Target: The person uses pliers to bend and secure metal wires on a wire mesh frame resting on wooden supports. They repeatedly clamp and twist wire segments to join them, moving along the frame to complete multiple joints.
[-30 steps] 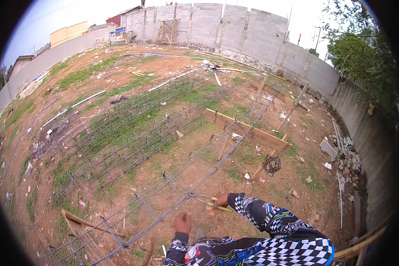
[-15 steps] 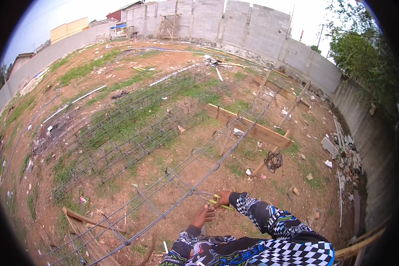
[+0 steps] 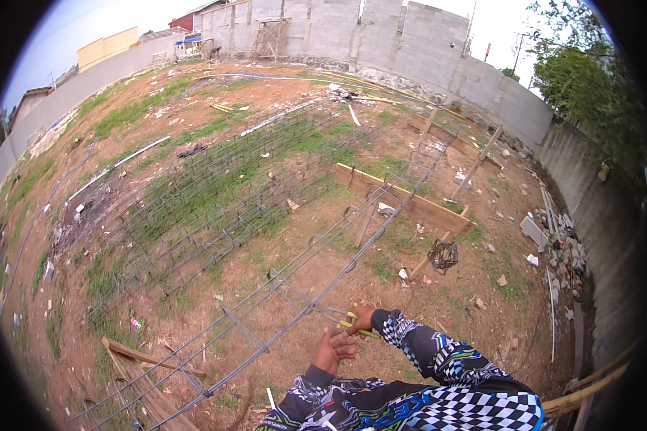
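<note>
My right hand (image 3: 364, 319) is closed around the yellow handles of a pair of pincers (image 3: 350, 317). Their metal jaws reach left to a joint on the near bar of a long rebar cage (image 3: 295, 317), where a cross stirrup meets it. Whether the jaws grip a tie wire there is too small to tell. Just below the pincers, my left hand (image 3: 331, 350) is held with its fingers stretched toward the right hand, close to the handles. Nothing shows in it. The cage runs diagonally from lower left to upper right in front of me.
Wooden boards (image 3: 406, 203) prop the cage farther along, and a plank support (image 3: 140, 384) stands at lower left. A coil of dark wire (image 3: 443, 256) hangs by a stake. More rebar cages (image 3: 216, 179) lie on grass to the left. Rubble (image 3: 564, 244) lines the right wall.
My left hand has shifted slightly up, closer to the pincers. The right hand stays in place with the pincers at the same joint.
</note>
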Demonstrator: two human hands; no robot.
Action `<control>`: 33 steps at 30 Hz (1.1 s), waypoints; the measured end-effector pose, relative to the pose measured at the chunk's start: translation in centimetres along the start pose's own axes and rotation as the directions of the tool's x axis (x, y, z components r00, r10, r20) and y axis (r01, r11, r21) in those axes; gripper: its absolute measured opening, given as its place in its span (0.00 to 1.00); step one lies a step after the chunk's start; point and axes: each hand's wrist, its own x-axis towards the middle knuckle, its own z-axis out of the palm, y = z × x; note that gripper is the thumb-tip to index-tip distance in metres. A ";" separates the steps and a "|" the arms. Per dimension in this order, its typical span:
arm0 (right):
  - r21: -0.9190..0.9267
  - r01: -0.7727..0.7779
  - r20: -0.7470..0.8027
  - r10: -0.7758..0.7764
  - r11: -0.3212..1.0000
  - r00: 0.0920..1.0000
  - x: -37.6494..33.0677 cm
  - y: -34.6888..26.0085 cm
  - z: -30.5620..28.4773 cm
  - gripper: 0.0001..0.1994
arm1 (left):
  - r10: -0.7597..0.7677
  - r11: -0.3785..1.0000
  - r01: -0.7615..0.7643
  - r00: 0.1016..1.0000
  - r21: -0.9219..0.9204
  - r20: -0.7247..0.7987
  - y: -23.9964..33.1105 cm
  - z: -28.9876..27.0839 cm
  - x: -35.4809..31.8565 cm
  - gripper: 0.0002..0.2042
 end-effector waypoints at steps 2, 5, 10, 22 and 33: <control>-0.090 0.045 -0.041 -0.049 0.995 0.998 -0.1 -0.2 0.0 0.23 | 0.018 1.000 -0.019 0.995 0.010 0.096 0.5 0.1 -1.0 0.26; -0.093 0.050 -0.032 -0.053 0.994 0.998 -0.4 -0.4 -0.2 0.25 | 0.000 0.976 -0.017 0.997 0.216 0.080 1.4 2.0 -2.7 0.23; -0.239 0.065 -0.114 -0.095 0.969 0.989 0.7 0.3 0.4 0.26 | -0.007 0.987 -0.006 0.997 0.163 0.078 -0.2 2.6 -1.2 0.17; -0.356 0.117 -0.372 -0.255 0.927 0.893 -0.4 1.7 2.4 0.33 | 0.038 0.999 -0.032 0.976 -0.034 0.216 0.4 2.7 -1.3 0.16; -0.616 0.085 -0.443 -0.434 0.783 0.784 -1.9 0.2 3.5 0.21 | 0.102 0.995 -0.102 0.986 -0.004 0.129 1.0 2.5 -1.0 0.14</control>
